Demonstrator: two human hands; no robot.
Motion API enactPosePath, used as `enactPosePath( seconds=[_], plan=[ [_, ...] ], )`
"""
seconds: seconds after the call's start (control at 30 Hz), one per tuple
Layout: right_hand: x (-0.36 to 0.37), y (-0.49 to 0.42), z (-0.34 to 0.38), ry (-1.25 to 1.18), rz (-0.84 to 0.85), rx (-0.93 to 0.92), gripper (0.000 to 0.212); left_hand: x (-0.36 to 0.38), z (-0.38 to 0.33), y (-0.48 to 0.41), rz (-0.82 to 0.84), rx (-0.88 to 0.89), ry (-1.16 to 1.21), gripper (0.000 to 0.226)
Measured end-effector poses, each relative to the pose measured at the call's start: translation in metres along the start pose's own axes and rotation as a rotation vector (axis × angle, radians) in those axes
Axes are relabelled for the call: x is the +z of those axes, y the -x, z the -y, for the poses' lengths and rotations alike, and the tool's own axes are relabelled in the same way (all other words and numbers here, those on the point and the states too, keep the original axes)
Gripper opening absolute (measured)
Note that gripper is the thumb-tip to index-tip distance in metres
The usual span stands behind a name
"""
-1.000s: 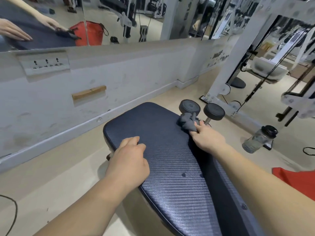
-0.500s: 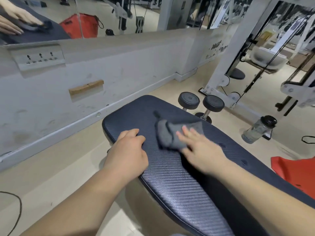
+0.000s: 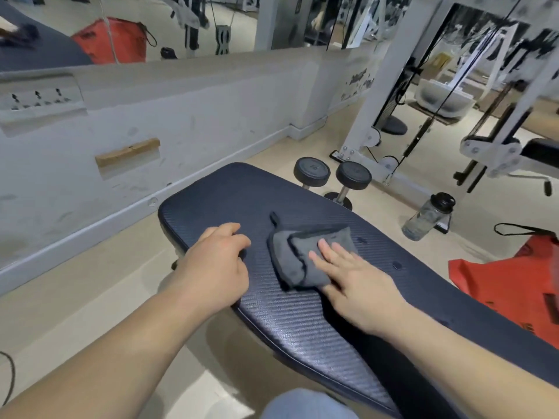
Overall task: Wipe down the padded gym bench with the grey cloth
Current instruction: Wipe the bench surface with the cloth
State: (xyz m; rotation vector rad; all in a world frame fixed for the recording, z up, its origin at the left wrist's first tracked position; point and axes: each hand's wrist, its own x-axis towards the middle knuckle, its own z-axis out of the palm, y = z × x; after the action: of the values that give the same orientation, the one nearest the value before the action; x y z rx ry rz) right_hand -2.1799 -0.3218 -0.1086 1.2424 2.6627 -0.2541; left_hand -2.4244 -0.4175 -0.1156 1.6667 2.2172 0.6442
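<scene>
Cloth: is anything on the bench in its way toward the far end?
Nothing visible. The bench ahead of the cloth is bare to its far end; the dumbbells stand on the floor beyond it. Only the left hand, holding the left edge, would block a leftward sweep.

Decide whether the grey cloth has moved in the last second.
Yes. The grey cloth left the bench edge beside the dumbbells and now lies mid-pad, nearer the left hand.
</scene>
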Motion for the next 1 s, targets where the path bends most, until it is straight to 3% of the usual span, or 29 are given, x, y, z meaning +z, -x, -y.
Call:
enactPosePath(
  seconds=[0.1,0.17,0.33,0.43,0.53,0.63,0.73,0.9,1.0],
  plan=[
    [-0.007,-0.045,-0.002,-0.073,-0.053,0.227,0.060,-0.001,-0.005,0.005,0.023,0.029,-0.006,0.047],
    [-0.001,-0.047,0.016,-0.041,-0.061,0.246,0.062,-0.002,-0.006,0.007,0.040,0.046,-0.015,0.047],
    [0.009,0.029,0.057,0.009,-0.021,-0.073,0.065,0.000,-0.013,0.006,0.025,0.091,-0.022,0.045],
    [0.004,0.048,0.043,0.027,0.068,-0.163,0.069,0.007,-0.029,0.004,0.034,0.151,-0.017,0.048],
    [-0.007,0.019,0.033,0.036,0.099,-0.053,0.060,0.013,-0.047,0.005,0.058,0.231,0.034,0.052],
    [-0.018,-0.002,0.036,-0.027,0.165,0.034,0.064,0.017,-0.060,0.007,0.215,0.288,0.124,0.063],
    [-0.026,0.019,0.029,-0.266,0.143,0.055,0.067,0.023,-0.060,0.011,0.335,0.344,-0.047,0.072],
    [-0.049,0.082,-0.031,-0.457,-0.112,0.328,0.041,0.035,-0.068,0.005,0.242,0.353,-0.357,0.068],
    [-0.046,0.095,-0.072,-0.526,-0.163,0.435,0.040,0.050,-0.082,-0.004,0.182,0.358,-0.484,0.060]
  ],
)
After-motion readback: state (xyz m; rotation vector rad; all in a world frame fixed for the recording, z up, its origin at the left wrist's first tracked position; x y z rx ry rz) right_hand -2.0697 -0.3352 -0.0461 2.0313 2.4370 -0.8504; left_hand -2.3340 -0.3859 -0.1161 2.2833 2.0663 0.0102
